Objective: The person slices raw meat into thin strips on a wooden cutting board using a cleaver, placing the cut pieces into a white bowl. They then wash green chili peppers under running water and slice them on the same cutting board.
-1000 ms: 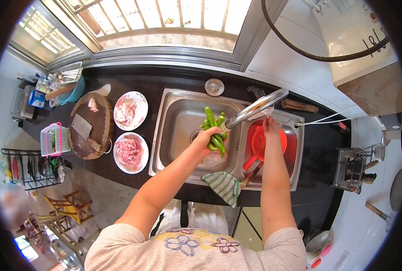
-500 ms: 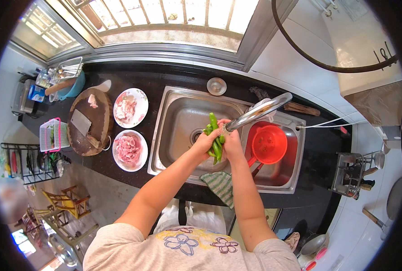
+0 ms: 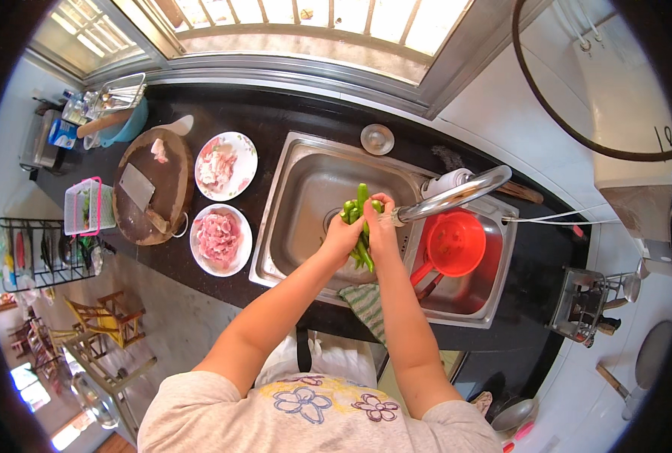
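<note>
Over the left basin of a steel sink [image 3: 279, 260], I hold a bunch of long green peppers [image 3: 362, 198]. My left hand [image 3: 341, 235] is closed round the bunch from the left. Against its right side, my right hand [image 3: 382, 229] is closed on the same peppers, close to the tip of the curved chrome faucet [image 3: 456, 192]. Pepper ends stick out above and below my fingers. In the right basin sits a red plastic strainer [image 3: 456, 243] with a handle. A green striped cloth [image 3: 364, 306] hangs over the sink's front edge.
Left of the sink stand a plate of pale, fatty meat pieces [image 3: 226, 164] and a plate of sliced pink meat [image 3: 219, 240]. A cleaver [image 3: 136, 186] lies on a round wooden chopping board [image 3: 173, 170]. A small glass dish [image 3: 377, 139] rests behind the sink.
My right hand has shifted up along the peppers, its fingers now nearer their upper ends. The view has turned slightly. Both hands keep hold of the bunch.
</note>
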`<state>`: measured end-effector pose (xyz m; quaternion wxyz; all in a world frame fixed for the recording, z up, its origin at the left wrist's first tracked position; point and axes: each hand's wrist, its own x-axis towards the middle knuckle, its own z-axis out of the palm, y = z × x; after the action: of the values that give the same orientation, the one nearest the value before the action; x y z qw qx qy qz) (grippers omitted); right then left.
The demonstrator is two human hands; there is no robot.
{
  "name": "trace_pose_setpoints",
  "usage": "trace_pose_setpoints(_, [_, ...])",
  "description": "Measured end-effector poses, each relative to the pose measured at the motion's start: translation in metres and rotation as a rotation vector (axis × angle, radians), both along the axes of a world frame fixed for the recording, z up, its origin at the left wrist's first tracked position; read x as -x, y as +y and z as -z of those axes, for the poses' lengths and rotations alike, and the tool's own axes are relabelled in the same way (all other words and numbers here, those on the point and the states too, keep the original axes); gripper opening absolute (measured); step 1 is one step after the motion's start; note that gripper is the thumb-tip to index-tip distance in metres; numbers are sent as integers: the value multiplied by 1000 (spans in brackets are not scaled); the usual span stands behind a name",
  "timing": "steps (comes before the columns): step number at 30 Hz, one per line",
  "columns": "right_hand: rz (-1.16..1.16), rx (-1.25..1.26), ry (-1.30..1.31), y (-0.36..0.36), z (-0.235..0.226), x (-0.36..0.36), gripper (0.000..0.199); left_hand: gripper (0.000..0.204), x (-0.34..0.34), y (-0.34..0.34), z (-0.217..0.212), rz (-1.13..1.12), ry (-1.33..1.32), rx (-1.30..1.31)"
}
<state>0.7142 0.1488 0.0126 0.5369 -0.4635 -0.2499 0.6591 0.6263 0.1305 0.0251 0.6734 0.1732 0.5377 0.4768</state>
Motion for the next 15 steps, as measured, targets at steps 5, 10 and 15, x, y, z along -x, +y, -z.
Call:
trace_pose_setpoints(5, [17,66,-2,0,12,-3,28,23,-6,-2,9,-43,436,-172])
trace_pose_setpoints(10, [268,151,154,5,21,-6,17,29,6,0,14,103,224,-297])
trace_pose_setpoints(15, [311,142,138,17,10,-10,21,48,16,-1,-10,335,-132,-237])
